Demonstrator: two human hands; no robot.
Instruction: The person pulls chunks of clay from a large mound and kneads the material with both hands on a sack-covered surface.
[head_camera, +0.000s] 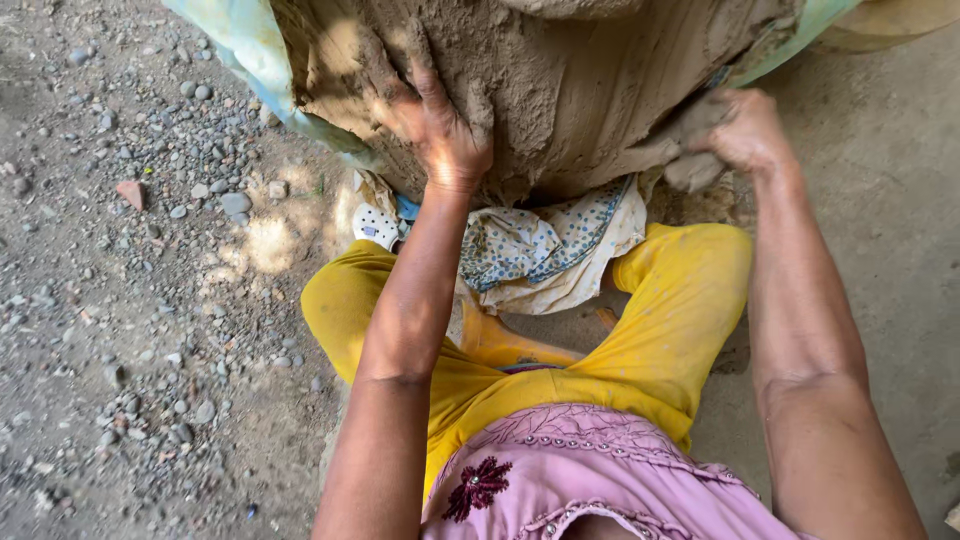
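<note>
One large mound of wet brown clay (570, 80) fills the top middle of the view, resting on the ground directly in front of the squatting person's knees. It sits against one pale blue-green sheet (245, 50), whose edge shows at the upper left and again at the upper right.

Two hands work on it. The left hand (430, 120) lies flat on the clay's left face, fingers spread and pressed into the mud, gripping nothing. The right hand (740, 130) is at the mound's lower right edge, its fingers curled around one grey-brown lump of clay (692, 170) that touches the mound.

Below the mound, between the knees, lies one crumpled floral cloth (545, 250) in cream and blue. One white spotted sandal (376, 226) shows just beside it on the left. The person wears yellow trousers (670, 330) and a pink embroidered top (600, 470).

To the left, the dirt ground (150, 330) is strewn with many small grey pebbles, too many to count, and one reddish stone (130, 192).
</note>
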